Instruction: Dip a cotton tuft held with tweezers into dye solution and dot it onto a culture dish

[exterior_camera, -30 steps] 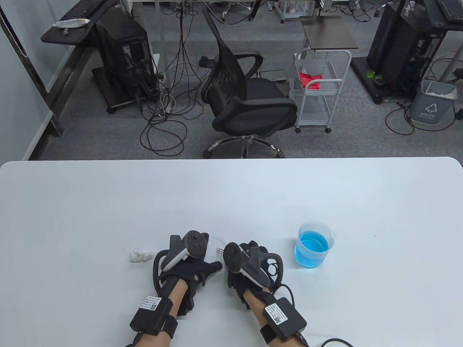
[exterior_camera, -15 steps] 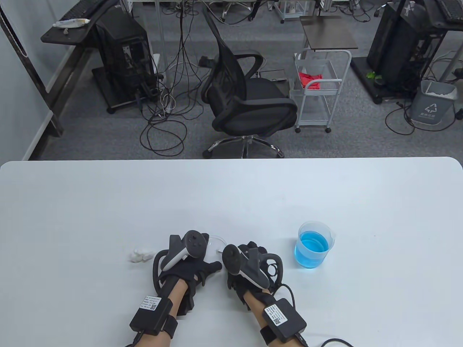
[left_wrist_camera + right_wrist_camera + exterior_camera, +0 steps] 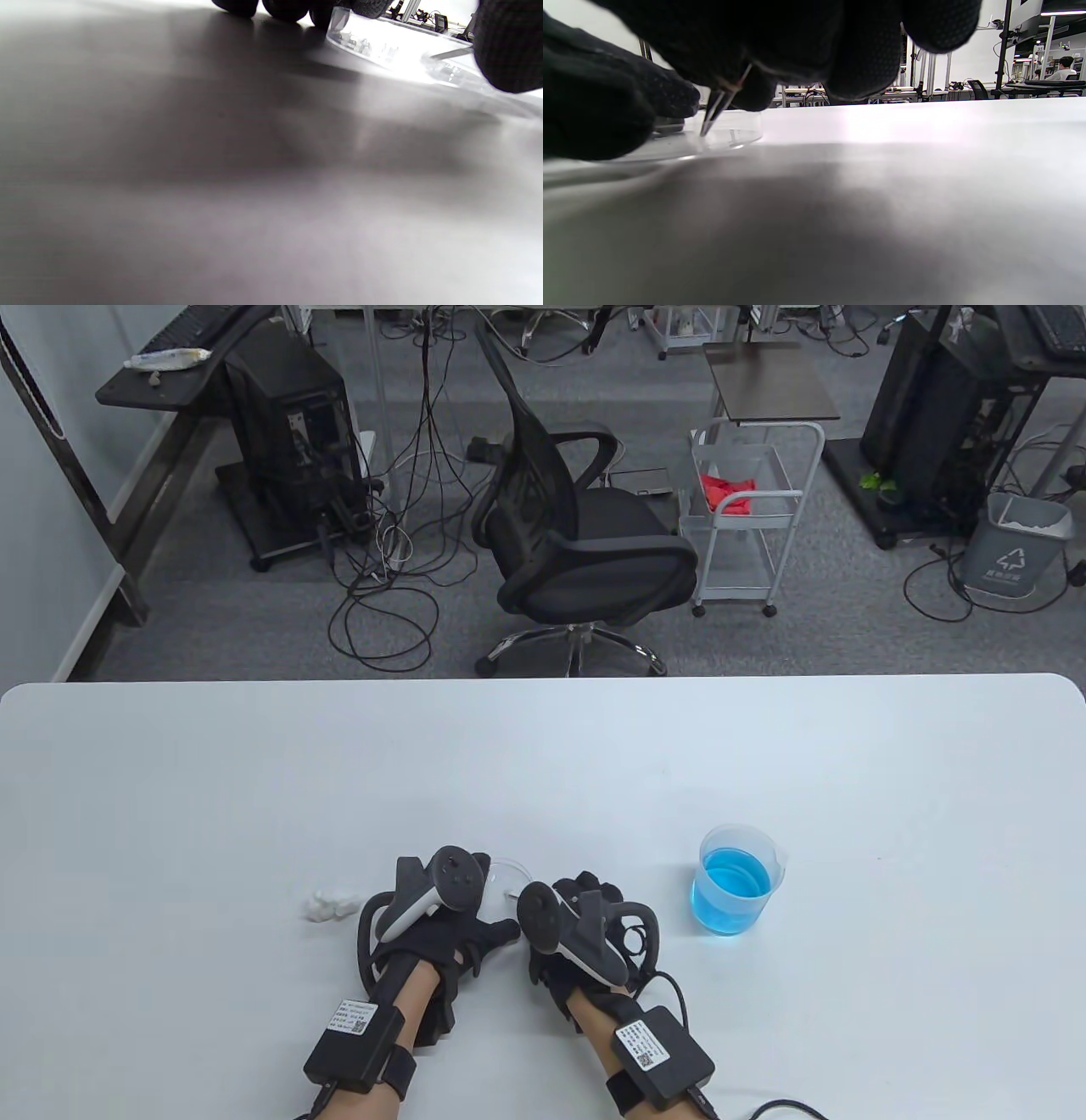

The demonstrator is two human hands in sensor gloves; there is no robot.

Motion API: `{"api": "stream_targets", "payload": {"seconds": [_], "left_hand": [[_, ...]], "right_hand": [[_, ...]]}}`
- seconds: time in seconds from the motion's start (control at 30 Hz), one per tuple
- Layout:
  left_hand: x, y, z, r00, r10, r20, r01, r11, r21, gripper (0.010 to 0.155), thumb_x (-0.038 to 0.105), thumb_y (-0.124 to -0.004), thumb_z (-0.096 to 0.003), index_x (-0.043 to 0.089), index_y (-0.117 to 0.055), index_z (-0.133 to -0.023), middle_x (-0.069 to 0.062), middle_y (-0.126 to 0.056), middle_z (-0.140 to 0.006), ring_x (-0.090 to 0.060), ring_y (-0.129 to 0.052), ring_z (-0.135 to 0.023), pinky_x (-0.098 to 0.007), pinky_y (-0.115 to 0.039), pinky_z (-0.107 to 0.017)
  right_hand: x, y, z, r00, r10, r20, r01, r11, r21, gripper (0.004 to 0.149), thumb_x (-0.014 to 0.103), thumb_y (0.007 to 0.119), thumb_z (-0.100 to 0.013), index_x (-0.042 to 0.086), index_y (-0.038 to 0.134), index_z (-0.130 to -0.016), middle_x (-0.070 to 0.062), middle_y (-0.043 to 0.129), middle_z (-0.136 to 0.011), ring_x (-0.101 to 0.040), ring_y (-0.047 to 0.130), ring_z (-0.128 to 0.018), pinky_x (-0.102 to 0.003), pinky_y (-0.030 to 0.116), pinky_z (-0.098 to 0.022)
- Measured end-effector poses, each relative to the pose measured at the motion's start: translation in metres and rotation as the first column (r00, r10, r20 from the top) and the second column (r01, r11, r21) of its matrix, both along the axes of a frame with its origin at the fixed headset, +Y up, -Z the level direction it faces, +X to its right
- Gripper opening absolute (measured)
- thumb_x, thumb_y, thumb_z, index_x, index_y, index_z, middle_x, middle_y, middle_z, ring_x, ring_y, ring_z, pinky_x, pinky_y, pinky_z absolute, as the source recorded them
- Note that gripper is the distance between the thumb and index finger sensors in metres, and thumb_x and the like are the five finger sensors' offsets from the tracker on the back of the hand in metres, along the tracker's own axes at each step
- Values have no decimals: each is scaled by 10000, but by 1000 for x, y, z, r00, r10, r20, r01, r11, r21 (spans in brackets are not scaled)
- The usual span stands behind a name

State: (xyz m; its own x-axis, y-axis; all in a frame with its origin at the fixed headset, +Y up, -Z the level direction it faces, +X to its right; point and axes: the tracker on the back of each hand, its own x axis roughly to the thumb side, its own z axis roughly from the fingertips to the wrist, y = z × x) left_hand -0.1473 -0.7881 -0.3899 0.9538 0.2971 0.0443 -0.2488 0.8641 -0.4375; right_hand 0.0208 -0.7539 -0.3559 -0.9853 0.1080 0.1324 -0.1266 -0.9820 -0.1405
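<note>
A clear culture dish [image 3: 510, 872] lies on the white table between my hands. My left hand [image 3: 437, 920] rests beside it, with fingertips [image 3: 280, 6] and thumb [image 3: 509, 46] against the dish's rim [image 3: 394, 48]. My right hand [image 3: 581, 929] pinches metal tweezers [image 3: 717, 108], whose tips point down into the dish [image 3: 729, 131]. I cannot tell whether a cotton tuft is at the tips. A pile of white cotton [image 3: 327, 903] lies left of my left hand. A clear beaker of blue dye [image 3: 734, 882] stands to the right of my right hand.
The table's far edge [image 3: 543, 683] runs across the middle of the table view. Beyond it stand an office chair [image 3: 577, 534] and a small white cart [image 3: 751, 517] on the floor.
My right hand has shifted slightly left toward the dish with the tweezers. The left hand, dish, cotton and beaker have not moved.
</note>
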Motion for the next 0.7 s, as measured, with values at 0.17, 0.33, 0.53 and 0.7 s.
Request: {"api": "stream_targets", "payload": {"seconds": [0.17,0.33,0.53,0.7], "left_hand": [[0,0,0,1000,10,1,-10,1000,-10,958,779,-706,-429,369,-197,-1129,85,-202,-1207,-240,-220,-1177,-457,-321,-830],[-2,-1,0,999,35,5,-35,999,-35,938,788,-659,-439,373,-176,-1128,90,-167,-1207,-238,-186,-1174,-455,-295,-826],[-3,-1,0,999,44,-7,-44,998,-35,906,765,-646,-454,374,-188,-1130,92,-189,-1206,-237,-188,-1174,-457,-294,-825],[-3,-1,0,999,51,-12,-52,998,-34,908,762,-659,-454,375,-192,-1130,93,-189,-1207,-236,-189,-1174,-456,-293,-825]], "right_hand": [[0,1,0,1000,-16,-3,16,1000,12,324,328,902,-400,228,987,-696,4,993,-469,-220,952,-630,-561,688,-573],[-2,-1,-1,1000,-1,0,1,1000,-7,326,330,900,-400,228,986,-697,2,996,-466,-218,956,-627,-561,690,-572],[-2,0,-1,1000,-6,-1,6,1000,-7,324,329,904,-397,222,991,-689,6,993,-446,-217,959,-605,-557,695,-564],[-3,1,-1,1000,-6,-7,6,1000,15,321,325,906,-396,220,994,-687,8,989,-449,-217,955,-608,-556,693,-565]]}}
